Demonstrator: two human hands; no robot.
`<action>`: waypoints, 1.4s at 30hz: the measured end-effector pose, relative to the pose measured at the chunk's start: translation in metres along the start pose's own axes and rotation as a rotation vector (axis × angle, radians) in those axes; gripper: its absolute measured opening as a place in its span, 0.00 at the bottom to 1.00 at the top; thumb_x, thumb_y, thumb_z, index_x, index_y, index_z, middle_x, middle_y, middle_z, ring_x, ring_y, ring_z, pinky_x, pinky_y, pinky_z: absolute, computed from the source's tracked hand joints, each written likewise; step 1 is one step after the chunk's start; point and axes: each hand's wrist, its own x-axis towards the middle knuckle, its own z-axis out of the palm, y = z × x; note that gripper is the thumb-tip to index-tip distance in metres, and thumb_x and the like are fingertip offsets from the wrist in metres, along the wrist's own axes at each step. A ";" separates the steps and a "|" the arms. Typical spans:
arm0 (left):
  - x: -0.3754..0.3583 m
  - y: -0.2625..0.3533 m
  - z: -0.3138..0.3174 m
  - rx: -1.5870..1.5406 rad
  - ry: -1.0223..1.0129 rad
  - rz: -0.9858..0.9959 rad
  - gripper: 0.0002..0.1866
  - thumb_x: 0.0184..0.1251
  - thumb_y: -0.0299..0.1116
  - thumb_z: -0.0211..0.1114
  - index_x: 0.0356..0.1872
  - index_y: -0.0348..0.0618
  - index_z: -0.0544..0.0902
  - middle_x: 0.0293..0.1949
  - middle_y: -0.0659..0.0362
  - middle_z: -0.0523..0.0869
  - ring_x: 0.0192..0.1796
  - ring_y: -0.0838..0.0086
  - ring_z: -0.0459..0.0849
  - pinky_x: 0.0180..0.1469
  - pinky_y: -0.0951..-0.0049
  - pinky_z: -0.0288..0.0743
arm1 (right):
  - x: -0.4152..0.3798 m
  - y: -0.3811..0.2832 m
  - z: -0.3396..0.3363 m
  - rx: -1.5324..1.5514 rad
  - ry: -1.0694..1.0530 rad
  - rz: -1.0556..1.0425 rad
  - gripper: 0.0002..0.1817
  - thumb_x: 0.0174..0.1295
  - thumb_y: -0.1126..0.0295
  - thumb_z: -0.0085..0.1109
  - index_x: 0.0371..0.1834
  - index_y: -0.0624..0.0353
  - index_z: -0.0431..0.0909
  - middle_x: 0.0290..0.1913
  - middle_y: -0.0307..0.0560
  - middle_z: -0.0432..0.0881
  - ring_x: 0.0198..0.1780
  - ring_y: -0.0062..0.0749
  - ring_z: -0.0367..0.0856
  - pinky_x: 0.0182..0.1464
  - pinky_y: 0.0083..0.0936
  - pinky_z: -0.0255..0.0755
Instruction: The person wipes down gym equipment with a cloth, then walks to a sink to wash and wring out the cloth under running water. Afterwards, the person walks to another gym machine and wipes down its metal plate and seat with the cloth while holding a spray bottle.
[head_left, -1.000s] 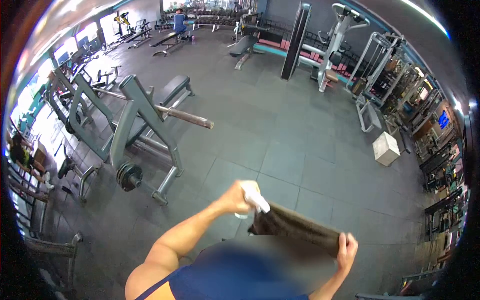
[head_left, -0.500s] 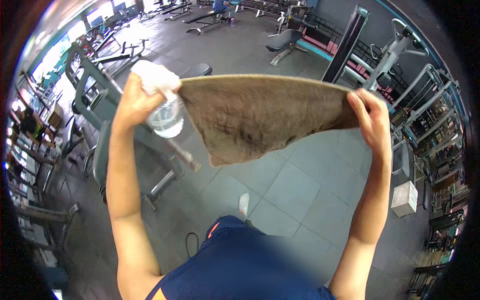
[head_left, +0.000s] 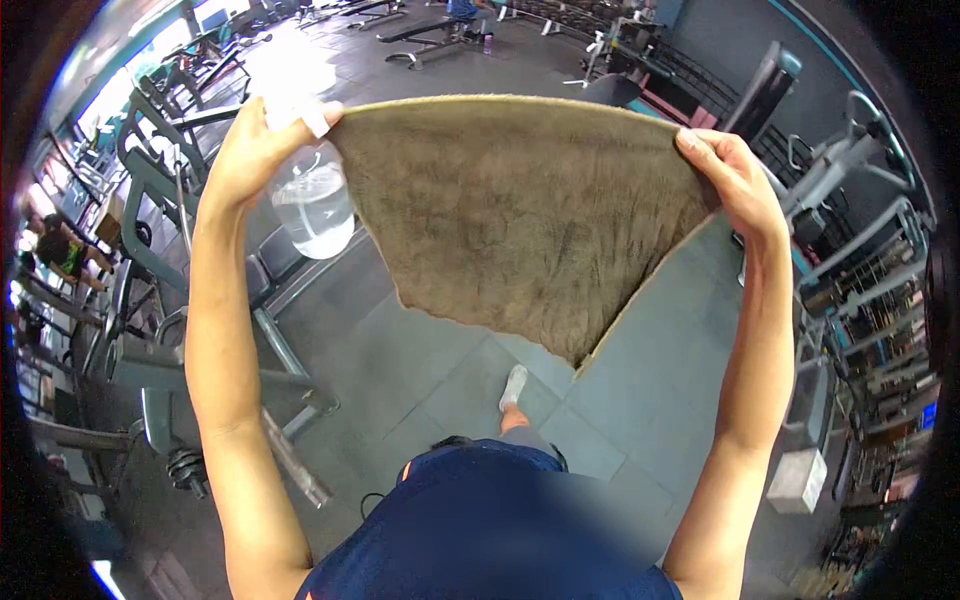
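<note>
A brown cloth [head_left: 510,210] hangs stretched by its top edge between my two raised hands, its lower edge uneven and coming down to a point. My left hand [head_left: 262,150] is closed on the cloth's upper left corner and also on the white top of a clear bottle [head_left: 315,205] with liquid in it. The bottle hangs below that hand, beside the cloth. At the upper right corner, my right hand [head_left: 728,175] pinches the cloth between thumb and fingers.
Gym machines stand at the left [head_left: 150,190] and right [head_left: 860,190]. A bench [head_left: 420,32] is at the back, near a partly visible person in blue. Another person [head_left: 65,250] is at far left. A white box [head_left: 798,482] sits on the floor at right.
The cloth has moved up and spread wider downward, its lowest point now to the right. Both hands are higher in view. The surroundings have shifted, and a foot below has moved right.
</note>
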 end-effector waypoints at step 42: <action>0.594 -0.732 0.125 0.214 0.869 -0.212 0.09 0.60 0.22 0.65 0.41 0.38 0.84 0.40 0.56 0.87 0.45 0.67 0.86 0.53 0.69 0.78 | 1.014 0.419 0.051 0.803 -0.383 0.162 0.15 0.71 0.60 0.59 0.46 0.63 0.78 0.40 0.42 0.82 0.43 0.26 0.78 0.48 0.26 0.72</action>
